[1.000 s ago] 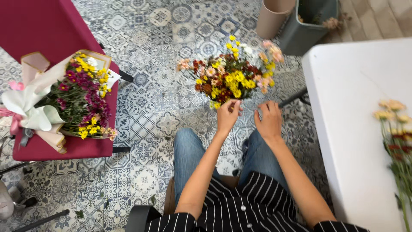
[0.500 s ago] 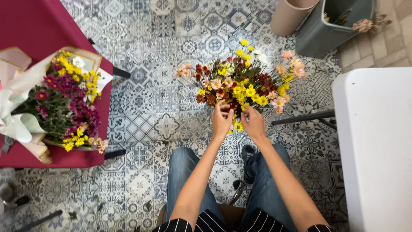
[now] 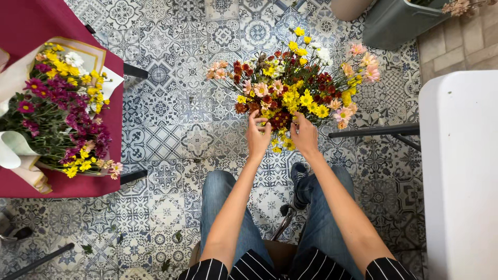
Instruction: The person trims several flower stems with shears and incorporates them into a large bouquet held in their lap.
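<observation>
Left of the white table (image 3: 459, 171), both hands (image 3: 258, 136) (image 3: 305, 136) clasp the mixed bouquet (image 3: 295, 88); best to grip the stems evenly.

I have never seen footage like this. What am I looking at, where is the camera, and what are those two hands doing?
There is no machine here. A person wears a camera on the head, so you look straight down at their own arms, jeans and striped apron.

The left hand and right hand both close around the underside of a loose bouquet of yellow, dark red, pink and white flowers, held above a patterned tile floor.

At the left, a second bunch of flowers, purple and yellow and wrapped in cream paper, lies on a dark red table. At the right stands a white table. At the top, a grey bin sits on the floor.
</observation>
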